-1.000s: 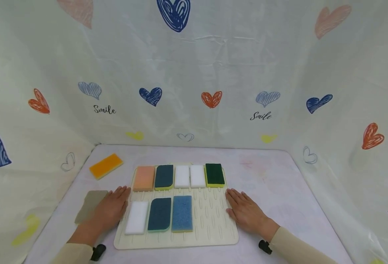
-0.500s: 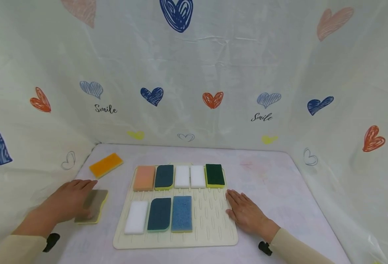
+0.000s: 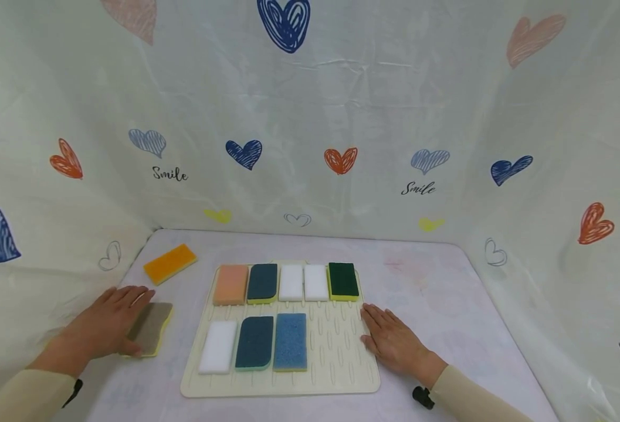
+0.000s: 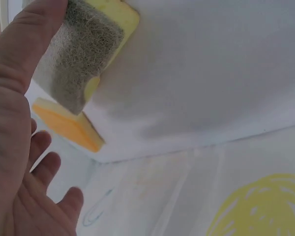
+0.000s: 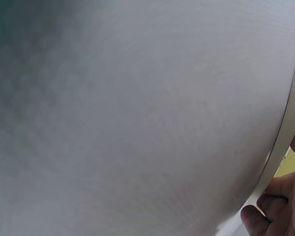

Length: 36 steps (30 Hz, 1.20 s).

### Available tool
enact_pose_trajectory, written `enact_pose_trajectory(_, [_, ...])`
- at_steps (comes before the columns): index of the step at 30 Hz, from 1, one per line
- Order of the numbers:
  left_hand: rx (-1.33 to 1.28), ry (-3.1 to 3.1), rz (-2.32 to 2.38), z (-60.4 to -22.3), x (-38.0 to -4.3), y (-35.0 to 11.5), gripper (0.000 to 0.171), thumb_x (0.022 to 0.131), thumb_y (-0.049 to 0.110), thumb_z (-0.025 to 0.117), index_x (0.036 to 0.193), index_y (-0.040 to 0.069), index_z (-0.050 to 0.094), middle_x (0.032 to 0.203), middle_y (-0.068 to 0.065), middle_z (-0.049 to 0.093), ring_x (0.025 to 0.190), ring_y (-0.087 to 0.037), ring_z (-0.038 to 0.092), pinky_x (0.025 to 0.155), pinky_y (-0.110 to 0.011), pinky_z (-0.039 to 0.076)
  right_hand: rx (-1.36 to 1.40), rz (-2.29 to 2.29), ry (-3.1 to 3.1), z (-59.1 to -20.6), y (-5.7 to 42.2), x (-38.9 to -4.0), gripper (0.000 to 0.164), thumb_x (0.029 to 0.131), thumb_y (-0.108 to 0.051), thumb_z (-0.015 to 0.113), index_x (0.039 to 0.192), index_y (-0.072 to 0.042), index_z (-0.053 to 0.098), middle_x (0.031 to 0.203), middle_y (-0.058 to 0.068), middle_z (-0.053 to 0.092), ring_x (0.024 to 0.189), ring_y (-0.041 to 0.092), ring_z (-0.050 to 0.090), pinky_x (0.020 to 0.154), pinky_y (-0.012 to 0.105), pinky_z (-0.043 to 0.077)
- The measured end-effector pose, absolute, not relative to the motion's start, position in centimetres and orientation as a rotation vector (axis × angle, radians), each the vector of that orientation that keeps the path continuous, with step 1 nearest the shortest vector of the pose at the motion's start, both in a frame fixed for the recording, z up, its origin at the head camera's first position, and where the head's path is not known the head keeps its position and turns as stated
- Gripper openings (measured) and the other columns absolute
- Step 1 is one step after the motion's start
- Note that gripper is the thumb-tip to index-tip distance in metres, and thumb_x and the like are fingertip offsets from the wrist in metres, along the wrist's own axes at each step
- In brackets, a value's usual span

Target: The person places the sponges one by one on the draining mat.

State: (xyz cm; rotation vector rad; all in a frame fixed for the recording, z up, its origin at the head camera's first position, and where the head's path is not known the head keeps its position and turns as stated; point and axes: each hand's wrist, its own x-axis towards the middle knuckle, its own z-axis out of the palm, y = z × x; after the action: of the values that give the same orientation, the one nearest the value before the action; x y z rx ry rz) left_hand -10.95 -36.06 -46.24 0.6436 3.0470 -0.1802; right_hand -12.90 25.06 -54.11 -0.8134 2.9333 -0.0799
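Observation:
My left hand (image 3: pixel 104 323) hovers over the left part of a grey-brown scouring sponge (image 3: pixel 152 329) with a yellow underside, on the table left of the mat. Its thumb lies at the sponge's near edge, its fingers spread toward the far edge. In the left wrist view the thumb overlaps the sponge (image 4: pixel 86 54) and the other fingers stand apart from it. My right hand (image 3: pixel 396 343) rests flat, fingertips touching the right edge of a cream ribbed mat (image 3: pixel 336 351). Its fingers are only partly seen in the right wrist view, beside the mat's rim (image 5: pixel 280 147).
An orange sponge (image 3: pixel 170 264) lies behind my left hand. The mat's back row holds a peach sponge (image 3: pixel 230 285), a dark teal one (image 3: pixel 262 282), two white ones and a green one (image 3: pixel 344 280). White (image 3: pixel 218 347), teal (image 3: pixel 254 342) and blue (image 3: pixel 290 341) sponges form the front row.
My left hand has left the mat's left edge and moved left to the grey-brown sponge, where its thumb shifted slightly. My right hand has stayed at the mat's right edge.

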Motion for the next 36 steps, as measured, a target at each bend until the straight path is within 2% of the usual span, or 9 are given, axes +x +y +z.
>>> enact_pose_trajectory(6, [0.577, 2.957, -0.105, -46.37, -11.00, -36.01, 0.102, 0.066, 0.051, 0.095, 0.139, -0.009, 0.057, 0.139, -0.028, 0.062, 0.127, -0.051, 0.055, 0.106, -0.068, 0.045, -0.806, -0.090, 2.928, -54.06, 24.94, -12.93, 0.065, 0.112, -0.039, 0.047, 0.161, 0.002, 0.037, 0.170, 0.017, 0.036, 0.158, 0.034, 0.034, 0.127, 0.056, 0.031])
enact_pose_trajectory(17, [0.379, 2.811, -0.013, -46.19, -11.58, -35.82, 0.110, 0.070, 0.049, 0.092, 0.149, -0.011, 0.046, 0.149, -0.036, 0.052, 0.136, -0.059, 0.046, 0.110, -0.076, 0.037, -0.814, -0.036, 2.932, -54.48, 25.07, -13.13, 0.066, 0.112, -0.042, 0.046, 0.162, 0.001, 0.037, 0.170, 0.016, 0.037, 0.158, 0.032, 0.035, 0.127, 0.055, 0.033])
enact_pose_trajectory(20, [0.366, 2.799, 0.007, -46.29, -11.69, -35.78, 0.111, 0.068, 0.047, 0.094, 0.149, -0.011, 0.046, 0.148, -0.035, 0.052, 0.131, -0.058, 0.048, 0.109, -0.075, 0.038, -0.808, -0.032, 2.931, -54.52, 25.09, -13.13, 0.066, 0.113, -0.042, 0.046, 0.162, 0.001, 0.037, 0.170, 0.015, 0.037, 0.158, 0.032, 0.035, 0.127, 0.055, 0.033])
enact_pose_trajectory(23, [0.379, 2.828, -0.026, -46.52, -11.67, -35.83, 0.116, 0.064, 0.052, 0.096, 0.146, -0.012, 0.047, 0.143, -0.034, 0.053, 0.122, -0.055, 0.049, 0.105, -0.073, 0.042, -0.799, -0.051, 2.924, -54.44, 25.03, -13.12, 0.066, 0.113, -0.042, 0.046, 0.162, 0.001, 0.037, 0.170, 0.016, 0.036, 0.158, 0.032, 0.035, 0.127, 0.055, 0.033])
enact_pose_trajectory(27, [0.425, 2.964, -0.093, -46.68, -11.55, -35.93, 0.119, 0.056, 0.058, 0.098, 0.135, -0.015, 0.048, 0.128, -0.033, 0.053, 0.112, -0.051, 0.048, 0.100, -0.071, 0.045, -0.796, -0.069, 2.917, -54.27, 24.97, -13.07, 0.066, 0.113, -0.041, 0.046, 0.162, 0.001, 0.037, 0.170, 0.016, 0.036, 0.158, 0.033, 0.035, 0.127, 0.055, 0.033])
enact_pose_trajectory(30, [0.480, 3.102, -0.129, -46.66, -11.48, -35.86, 0.117, 0.054, 0.057, 0.099, 0.129, -0.015, 0.046, 0.125, -0.034, 0.052, 0.113, -0.052, 0.048, 0.101, -0.073, 0.043, -0.799, -0.067, 2.921, -54.19, 24.99, -13.02, 0.065, 0.113, -0.041, 0.046, 0.162, 0.001, 0.037, 0.170, 0.016, 0.037, 0.158, 0.033, 0.035, 0.127, 0.055, 0.033])
enact_pose_trajectory(36, [0.546, 3.261, -0.210, -46.66, -11.64, -35.40, 0.115, 0.058, 0.046, 0.099, 0.131, -0.017, 0.038, 0.128, -0.040, 0.046, 0.116, -0.055, 0.044, 0.105, -0.074, 0.040, -0.799, -0.078, 2.922, -54.09, 25.00, -12.96, 0.066, 0.112, -0.041, 0.047, 0.161, 0.002, 0.038, 0.169, 0.017, 0.037, 0.157, 0.033, 0.035, 0.127, 0.055, 0.033])
